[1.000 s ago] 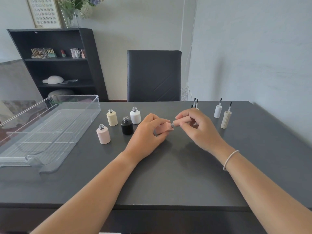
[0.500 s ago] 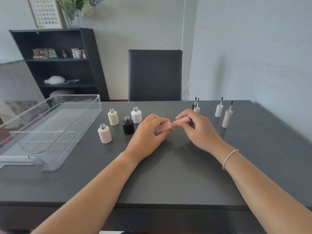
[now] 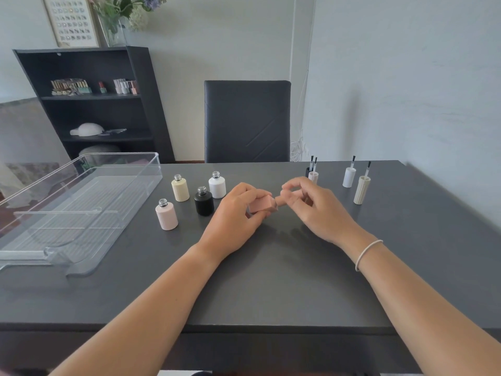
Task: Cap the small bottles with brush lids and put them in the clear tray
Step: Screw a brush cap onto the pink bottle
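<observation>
Left hand (image 3: 233, 218) grips pink bottle (image 3: 260, 204); right hand (image 3: 311, 206) pinches its lid (image 3: 280, 200).

Pale grey-blue walls (image 3: 406, 77) fill top & right of frame, soft even light. Black bookshelf (image 3: 141, 104) upper left w/ small bottles & bits on its shelves; vase of flowers (image 3: 116, 20) & framed chart (image 3: 70, 20) on top. Dark chair (image 3: 246, 120) centre, behind dark grey table (image 3: 271, 280) across lower frame.

left hand (image 3: 233, 218) curled closed, palm down; right hand (image 3: 317, 210) fingertips pinched
</observation>
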`<act>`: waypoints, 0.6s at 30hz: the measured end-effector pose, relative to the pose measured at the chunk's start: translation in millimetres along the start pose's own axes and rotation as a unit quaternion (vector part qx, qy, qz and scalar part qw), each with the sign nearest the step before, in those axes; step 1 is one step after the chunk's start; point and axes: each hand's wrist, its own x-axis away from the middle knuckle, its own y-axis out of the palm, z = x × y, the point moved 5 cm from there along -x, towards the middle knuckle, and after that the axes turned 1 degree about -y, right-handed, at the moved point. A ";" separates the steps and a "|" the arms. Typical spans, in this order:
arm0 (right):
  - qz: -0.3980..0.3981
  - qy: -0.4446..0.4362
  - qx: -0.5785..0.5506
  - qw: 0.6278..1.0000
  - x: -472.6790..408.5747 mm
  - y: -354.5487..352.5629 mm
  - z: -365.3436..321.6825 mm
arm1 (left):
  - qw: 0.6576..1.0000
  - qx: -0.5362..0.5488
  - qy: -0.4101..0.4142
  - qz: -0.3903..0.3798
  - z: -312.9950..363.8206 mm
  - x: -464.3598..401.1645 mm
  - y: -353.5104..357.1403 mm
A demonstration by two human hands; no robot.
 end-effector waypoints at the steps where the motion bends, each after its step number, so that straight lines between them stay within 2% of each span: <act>1: -0.005 -0.008 -0.003 1.000 -0.1 1.2 0.2 | 1.000 0.003 -0.003 0.000 -0.3 -0.1 -0.1; 7: 0.023 0.017 0.035 0.999 -1.0 -1.5 3.4 | 1.000 -0.005 -0.001 0.001 -0.5 0.1 -1.2; 12: 0.042 0.003 0.009 0.999 0.3 -4.0 2.0 | 1.000 0.002 -0.002 -0.002 0.2 0.3 -0.6; 18: 0.056 0.025 0.013 0.998 1.6 -7.9 2.5 | 1.000 0.003 -0.004 -0.001 0.3 0.5 -0.9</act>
